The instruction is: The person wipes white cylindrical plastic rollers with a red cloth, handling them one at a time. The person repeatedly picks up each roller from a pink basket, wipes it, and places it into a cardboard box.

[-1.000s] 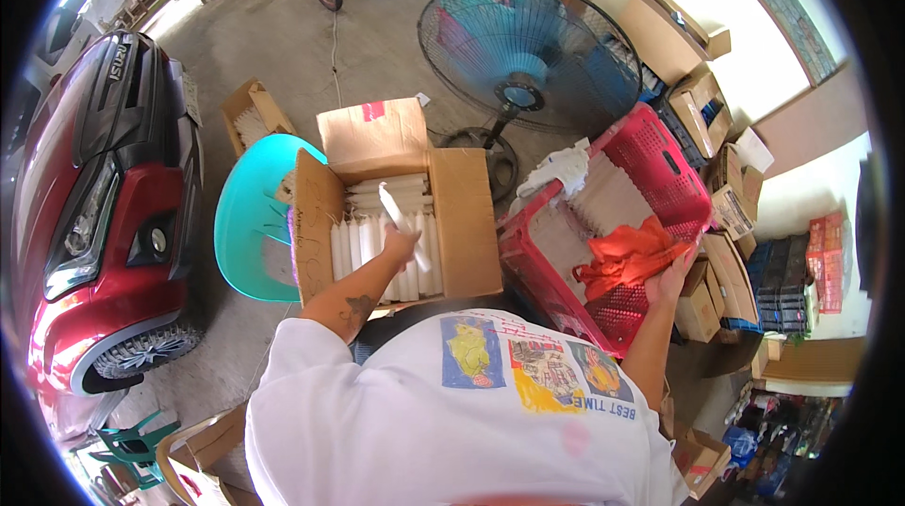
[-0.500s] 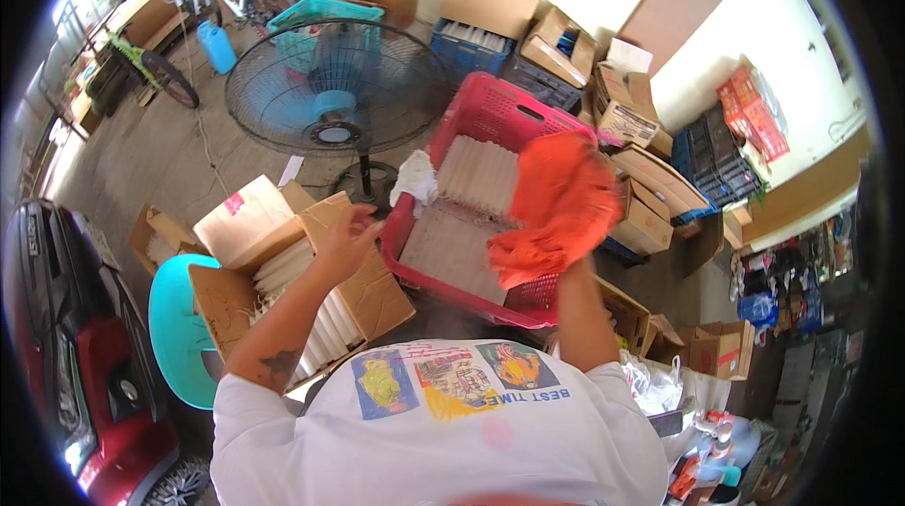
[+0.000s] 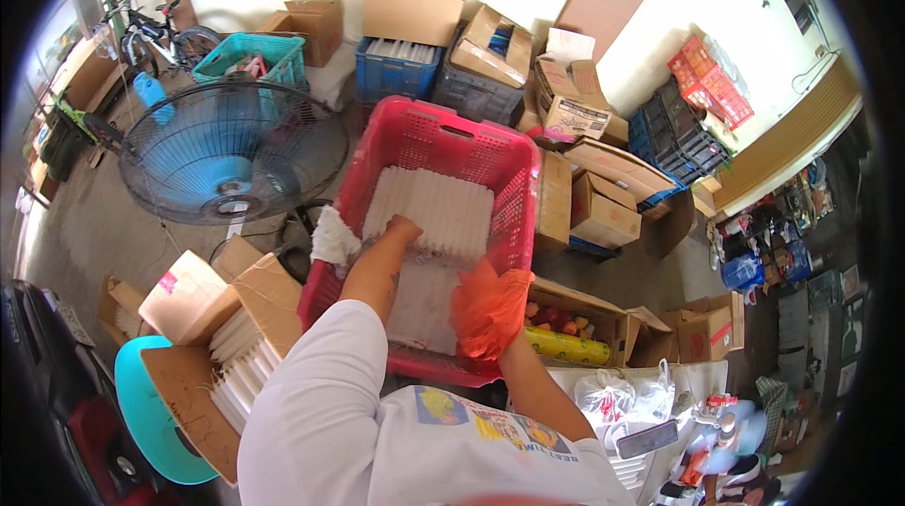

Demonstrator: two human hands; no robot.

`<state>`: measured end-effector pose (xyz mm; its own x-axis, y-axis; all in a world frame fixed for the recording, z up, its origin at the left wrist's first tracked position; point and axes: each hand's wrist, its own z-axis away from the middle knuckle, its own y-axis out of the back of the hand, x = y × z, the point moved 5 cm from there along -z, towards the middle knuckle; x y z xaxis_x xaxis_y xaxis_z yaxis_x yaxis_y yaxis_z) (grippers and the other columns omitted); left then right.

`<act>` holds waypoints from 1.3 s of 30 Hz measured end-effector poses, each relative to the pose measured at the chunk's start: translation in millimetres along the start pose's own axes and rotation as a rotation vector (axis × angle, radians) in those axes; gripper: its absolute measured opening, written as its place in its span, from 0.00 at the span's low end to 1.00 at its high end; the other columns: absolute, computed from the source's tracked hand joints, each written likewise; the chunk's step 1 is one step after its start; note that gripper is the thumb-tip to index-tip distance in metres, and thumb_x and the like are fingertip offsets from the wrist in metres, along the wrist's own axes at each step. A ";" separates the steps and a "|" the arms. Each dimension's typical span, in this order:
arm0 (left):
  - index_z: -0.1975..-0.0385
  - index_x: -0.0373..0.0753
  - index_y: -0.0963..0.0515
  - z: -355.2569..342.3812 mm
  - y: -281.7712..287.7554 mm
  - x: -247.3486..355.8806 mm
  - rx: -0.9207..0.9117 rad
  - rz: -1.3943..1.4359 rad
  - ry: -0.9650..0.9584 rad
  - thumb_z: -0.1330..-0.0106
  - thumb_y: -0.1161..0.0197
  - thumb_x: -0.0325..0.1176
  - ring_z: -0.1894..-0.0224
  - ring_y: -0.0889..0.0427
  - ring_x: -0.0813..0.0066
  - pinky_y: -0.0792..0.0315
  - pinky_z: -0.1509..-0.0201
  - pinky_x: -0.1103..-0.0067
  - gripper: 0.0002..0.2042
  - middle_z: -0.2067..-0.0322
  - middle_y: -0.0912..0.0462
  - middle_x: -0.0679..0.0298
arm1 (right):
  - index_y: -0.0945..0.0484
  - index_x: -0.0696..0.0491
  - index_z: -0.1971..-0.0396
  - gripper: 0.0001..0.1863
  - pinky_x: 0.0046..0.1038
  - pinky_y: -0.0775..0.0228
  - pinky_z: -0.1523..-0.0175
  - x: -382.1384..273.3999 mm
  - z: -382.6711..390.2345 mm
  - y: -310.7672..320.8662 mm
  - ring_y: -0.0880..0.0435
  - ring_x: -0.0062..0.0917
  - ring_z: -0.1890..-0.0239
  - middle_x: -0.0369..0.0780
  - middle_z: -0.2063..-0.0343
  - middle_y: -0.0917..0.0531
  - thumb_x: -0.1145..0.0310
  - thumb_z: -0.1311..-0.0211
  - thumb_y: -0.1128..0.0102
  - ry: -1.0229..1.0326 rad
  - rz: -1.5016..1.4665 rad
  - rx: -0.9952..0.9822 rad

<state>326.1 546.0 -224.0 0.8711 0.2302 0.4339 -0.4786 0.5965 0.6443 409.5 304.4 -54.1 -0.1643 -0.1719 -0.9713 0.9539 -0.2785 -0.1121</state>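
Note:
My left hand (image 3: 403, 229) reaches into the red plastic crate (image 3: 471, 133), fingers curled at the lower edge of a row of white candles (image 3: 429, 200); what they grip is hidden. My right hand is largely hidden by the crumpled orange plastic bag (image 3: 485, 313) that it holds inside the crate's right side. A white cloth (image 3: 332, 235) hangs over the crate's left rim. Left of the crate, an open cardboard box (image 3: 189, 393) holds more white candles.
A black fan (image 3: 231, 184) stands beside the crate, a teal chair (image 3: 132, 360) behind the candle box. Stacked boxes (image 3: 603, 211) and crates line the wall. A table (image 3: 561, 377) with bags and a phone (image 3: 646, 440) is at lower right; a dark red car (image 3: 80, 426) is at lower left.
My view has swung right toward the crate. My left hand has left the box, no longer shows its candle, and is inside the crate. The orange bag has been lifted, then lowered.

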 end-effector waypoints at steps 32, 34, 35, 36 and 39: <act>0.48 0.32 0.32 217.8 164.0 -134.2 0.495 0.031 -0.370 0.36 0.43 0.36 0.63 0.21 0.42 0.26 0.59 0.60 0.20 0.64 0.20 0.42 | 0.30 0.37 0.41 0.27 0.69 0.67 0.37 163.9 -305.7 -4.0 0.58 0.61 0.32 0.41 0.29 0.52 0.42 0.38 0.54 0.502 1.502 0.454; 0.48 0.32 0.31 217.4 163.4 -135.1 0.488 0.017 -0.333 0.36 0.43 0.37 0.62 0.21 0.42 0.26 0.59 0.60 0.20 0.63 0.20 0.42 | 0.28 0.39 0.43 0.26 0.67 0.66 0.36 164.2 -326.2 1.8 0.56 0.60 0.32 0.41 0.30 0.49 0.44 0.37 0.53 0.475 1.466 0.471; 0.48 0.32 0.32 218.3 163.7 -133.6 0.486 0.020 -0.362 0.36 0.43 0.37 0.62 0.21 0.43 0.26 0.59 0.59 0.20 0.62 0.20 0.42 | 0.28 0.40 0.43 0.25 0.66 0.65 0.35 168.5 -332.6 3.5 0.54 0.60 0.32 0.41 0.30 0.47 0.45 0.37 0.53 0.399 1.449 0.440; 0.48 0.33 0.32 219.5 164.3 -133.3 0.487 0.018 -0.372 0.35 0.43 0.38 0.62 0.20 0.43 0.26 0.59 0.59 0.20 0.62 0.20 0.43 | 0.27 0.40 0.43 0.25 0.65 0.65 0.35 173.1 -329.5 3.6 0.53 0.59 0.32 0.41 0.31 0.45 0.46 0.37 0.53 0.368 1.451 0.439; 0.46 0.35 0.32 224.0 166.3 -133.6 0.509 -0.002 -0.386 0.34 0.45 0.39 0.62 0.20 0.43 0.27 0.60 0.59 0.20 0.62 0.20 0.43 | 0.29 0.45 0.41 0.26 0.60 0.62 0.33 194.8 -301.0 -1.5 0.50 0.58 0.33 0.43 0.33 0.41 0.48 0.36 0.53 0.230 1.309 0.213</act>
<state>105.3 442.1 -33.7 0.8149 -0.1210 0.5668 -0.5523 0.1348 0.8227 451.7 555.8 -306.3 0.8963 -0.2675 -0.3536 0.3152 -0.1767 0.9324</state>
